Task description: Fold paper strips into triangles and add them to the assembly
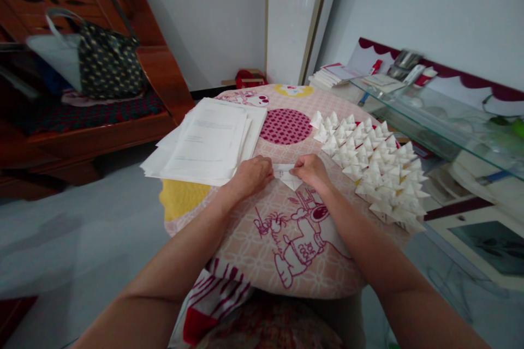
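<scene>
A small white folded paper piece point(286, 176) lies on the pink cartoon-print cloth point(262, 240) between my two hands. My left hand point(251, 174) is closed, pinching the piece's left end. My right hand point(311, 170) is closed too, its fingers pressed on the right end. To the right of my right hand runs a long cluster of several white folded paper triangles point(370, 163). Left of my left hand sits a stack of white paper sheets point(208, 142).
A glass-topped table point(442, 120) with books and small items stands at the right. A wooden bench point(94, 120) with a dotted dark bag point(107, 62) is at the left. A white cabinet point(292, 16) stands by the far wall. Grey floor lies on the left.
</scene>
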Available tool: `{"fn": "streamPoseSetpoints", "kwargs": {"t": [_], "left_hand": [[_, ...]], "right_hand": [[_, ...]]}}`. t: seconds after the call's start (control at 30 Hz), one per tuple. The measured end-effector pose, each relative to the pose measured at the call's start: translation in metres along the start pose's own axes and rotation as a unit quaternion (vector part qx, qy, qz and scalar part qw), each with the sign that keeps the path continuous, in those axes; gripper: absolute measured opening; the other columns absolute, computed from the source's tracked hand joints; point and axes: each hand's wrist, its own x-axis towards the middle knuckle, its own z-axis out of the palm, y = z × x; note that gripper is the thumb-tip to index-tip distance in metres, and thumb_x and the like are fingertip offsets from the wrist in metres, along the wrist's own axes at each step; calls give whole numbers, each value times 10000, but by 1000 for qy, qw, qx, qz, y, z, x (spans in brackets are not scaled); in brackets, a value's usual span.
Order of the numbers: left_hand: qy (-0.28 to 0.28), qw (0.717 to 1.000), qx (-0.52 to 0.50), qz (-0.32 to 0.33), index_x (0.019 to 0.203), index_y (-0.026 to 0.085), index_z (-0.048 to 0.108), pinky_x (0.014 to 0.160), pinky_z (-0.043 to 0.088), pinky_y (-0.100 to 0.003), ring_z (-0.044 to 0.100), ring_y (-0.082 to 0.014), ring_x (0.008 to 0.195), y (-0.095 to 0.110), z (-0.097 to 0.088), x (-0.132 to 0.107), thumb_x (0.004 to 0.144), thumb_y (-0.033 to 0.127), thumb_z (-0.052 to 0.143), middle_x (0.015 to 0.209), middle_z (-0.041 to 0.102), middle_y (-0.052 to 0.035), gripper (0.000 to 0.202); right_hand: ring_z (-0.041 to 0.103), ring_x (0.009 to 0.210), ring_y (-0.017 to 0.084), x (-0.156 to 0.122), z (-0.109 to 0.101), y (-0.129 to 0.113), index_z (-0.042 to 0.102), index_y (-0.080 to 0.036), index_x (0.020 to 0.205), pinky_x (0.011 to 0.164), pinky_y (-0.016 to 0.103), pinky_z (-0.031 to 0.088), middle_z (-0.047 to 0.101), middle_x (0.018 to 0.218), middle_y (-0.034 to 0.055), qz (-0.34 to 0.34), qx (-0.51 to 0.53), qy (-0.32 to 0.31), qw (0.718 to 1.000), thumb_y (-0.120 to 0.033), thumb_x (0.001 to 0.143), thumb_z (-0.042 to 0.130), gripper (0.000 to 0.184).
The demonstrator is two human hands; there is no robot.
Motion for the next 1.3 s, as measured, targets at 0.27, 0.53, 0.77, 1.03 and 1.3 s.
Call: {"fn": "streamPoseSetpoints", "kwargs": {"t": [0.27,0.53,0.77,1.03,1.3], "left_hand": [[94,983,-104,-120,975,150,726,826,500,-316,666,-218,916,-5,9,14,931,223,505,987,724,-104,237],[94,966,-226,-79,963,154,753,910,489,-369,640,-245,967,9,27,41,771,263,727,1006,723,-117,222],[15,953,-266,-143,866,169,776,775,453,-342,653,-268,879,8,19,52,683,267,784,879,727,-100,208],[-11,930,-327,-168,701,165,757,588,340,-278,537,-165,605,9,12,49,676,310,729,528,541,6,150],[21,858,-499,-120,734,106,706,518,286,-259,453,-113,546,-4,12,34,671,359,688,593,555,-2,261]], "right_hand": [[653,682,172,1,1,-1,774,-176,794,597,266,417,732,725,45,4,-19,5,1000,-282,775,761,109],[637,672,178,3,5,2,760,-181,762,603,281,418,720,705,48,-15,-5,18,1000,-271,769,755,90],[620,641,167,2,3,6,743,-184,773,598,277,420,692,667,23,-11,49,7,999,-174,744,723,37],[648,686,192,0,0,11,702,-213,694,647,303,473,698,692,20,-44,45,42,997,-203,722,734,44],[695,780,219,10,-15,42,738,-177,1084,759,370,550,771,934,74,-47,302,58,950,-329,556,862,563]]}}
